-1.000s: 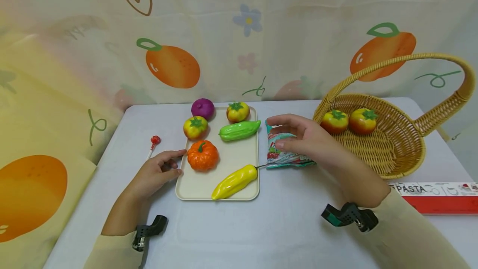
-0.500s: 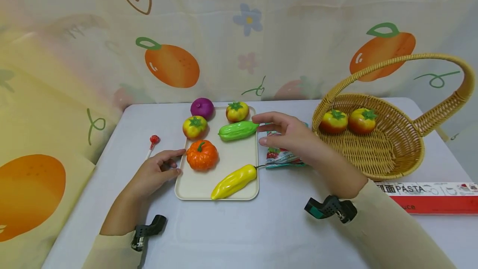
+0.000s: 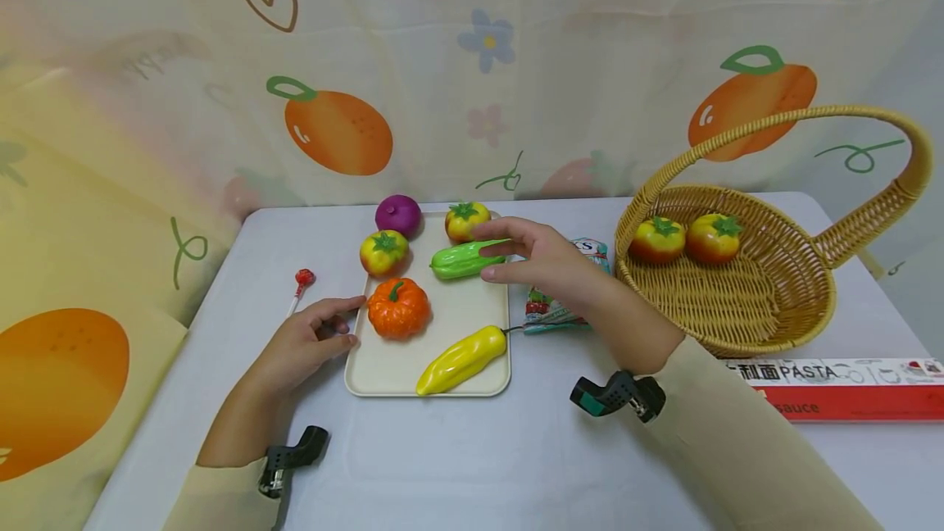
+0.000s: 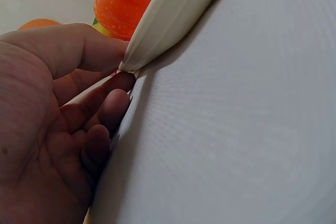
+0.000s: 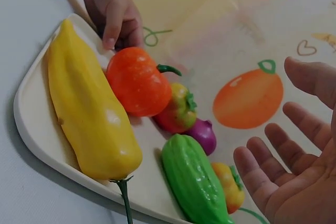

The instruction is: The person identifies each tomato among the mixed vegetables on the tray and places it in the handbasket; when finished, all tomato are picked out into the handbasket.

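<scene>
My left hand is at the left rim of a cream tray; in the left wrist view thumb and fingers pinch that edge. An orange toy pumpkin sits just inside it. My right hand hovers with spread fingers over the right rim, its fingertips in front of the end of a green toy cucumber-like vegetable. Nothing is in its palm in the right wrist view. Also on the tray are a yellow pepper, two red-yellow persimmon-like fruits and, at its far left corner, a purple onion.
A wicker basket with a tall handle holds two more such fruits at the right. A teal snack packet lies partly behind my right arm. In front of the basket is a red-and-white pasta box. A red lollipop lies left.
My right hand has moved left from above the snack packet to the tray's right rim, near the green vegetable. My left hand stays at the tray's edge.
</scene>
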The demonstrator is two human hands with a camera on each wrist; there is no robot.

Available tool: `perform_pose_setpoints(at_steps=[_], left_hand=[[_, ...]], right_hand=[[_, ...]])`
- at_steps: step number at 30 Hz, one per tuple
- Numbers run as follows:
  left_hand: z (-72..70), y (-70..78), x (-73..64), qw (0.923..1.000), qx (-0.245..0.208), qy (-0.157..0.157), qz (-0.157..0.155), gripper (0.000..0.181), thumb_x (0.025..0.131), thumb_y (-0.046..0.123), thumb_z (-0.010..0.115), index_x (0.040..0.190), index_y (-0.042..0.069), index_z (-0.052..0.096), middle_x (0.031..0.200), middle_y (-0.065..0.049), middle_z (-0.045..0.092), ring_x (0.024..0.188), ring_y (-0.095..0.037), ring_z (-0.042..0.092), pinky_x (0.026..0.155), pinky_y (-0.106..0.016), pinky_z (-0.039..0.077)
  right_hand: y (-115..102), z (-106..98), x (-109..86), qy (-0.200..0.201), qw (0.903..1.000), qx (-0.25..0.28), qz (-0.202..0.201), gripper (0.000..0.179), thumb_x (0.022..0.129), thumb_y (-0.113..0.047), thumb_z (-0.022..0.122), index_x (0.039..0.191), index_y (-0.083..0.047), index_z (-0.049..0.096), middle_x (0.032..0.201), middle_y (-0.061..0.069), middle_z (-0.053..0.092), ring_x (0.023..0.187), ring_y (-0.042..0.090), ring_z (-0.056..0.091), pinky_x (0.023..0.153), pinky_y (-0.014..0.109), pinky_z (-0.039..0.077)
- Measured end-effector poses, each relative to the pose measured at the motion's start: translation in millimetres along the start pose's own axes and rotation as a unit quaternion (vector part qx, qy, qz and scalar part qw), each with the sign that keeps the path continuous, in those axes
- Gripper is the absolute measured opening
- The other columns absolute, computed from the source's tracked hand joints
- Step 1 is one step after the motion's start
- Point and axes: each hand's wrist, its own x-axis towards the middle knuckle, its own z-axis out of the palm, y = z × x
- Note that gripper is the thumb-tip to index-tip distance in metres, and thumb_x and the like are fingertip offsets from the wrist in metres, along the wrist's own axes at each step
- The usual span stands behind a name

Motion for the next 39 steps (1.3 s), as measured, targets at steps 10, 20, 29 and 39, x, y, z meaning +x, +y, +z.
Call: perform_pose_setpoints(at_steps=[10,20,29,39], left_hand=[[0.2,-0.3,-0.5,1.0,-0.002,-0.001,0.005,0.054,0.096,0.009,0.079,0.149,0.011,0.064,0.111,-0.014,0.062,0.101,-0.031,0.052,0.072,-0.023,0.048],[-0.7,-2.0,-1.6,1.0,0.004,0.001,0.007,0.055,0.097,0.01,0.079,0.149,0.012,0.064,0.111,-0.013,0.062,0.101,-0.03,0.052,0.073,-0.023,0.048],[-1.7,-1.9,-1.8,1.0,0.005,-0.001,0.003,0.055,0.097,0.011,0.079,0.149,0.013,0.064,0.112,-0.013,0.062,0.101,-0.03,0.052,0.074,-0.024,0.048],[-0.3,-2.8,-0.3,0.9999,0.0,-0.003,0.014,0.055,0.097,0.011,0.08,0.149,0.013,0.064,0.112,-0.012,0.062,0.1,-0.03,0.052,0.073,-0.024,0.048]], right_hand=[[0,10,21.4,0.002,0.9999,-0.014,-0.003,0.051,0.097,-0.009,0.078,0.146,-0.015,0.064,0.144,-0.002,0.064,0.135,0.026,0.058,0.112,0.042,0.048],[-3,22,45.5,0.0,0.9996,-0.027,-0.004,0.052,0.096,-0.015,0.081,0.145,-0.021,0.065,0.142,-0.003,0.063,0.136,0.025,0.057,0.115,0.043,0.044],[-2,33,69.3,0.001,0.9985,-0.055,-0.003,0.051,0.096,-0.021,0.083,0.144,-0.024,0.066,0.144,-0.004,0.062,0.132,0.018,0.059,0.108,0.037,0.051],[3,40,90.0,-0.022,0.9968,-0.075,-0.019,0.057,0.097,-0.016,0.08,0.15,-0.011,0.06,0.153,0.01,0.058,0.139,0.031,0.056,0.108,0.038,0.051]])
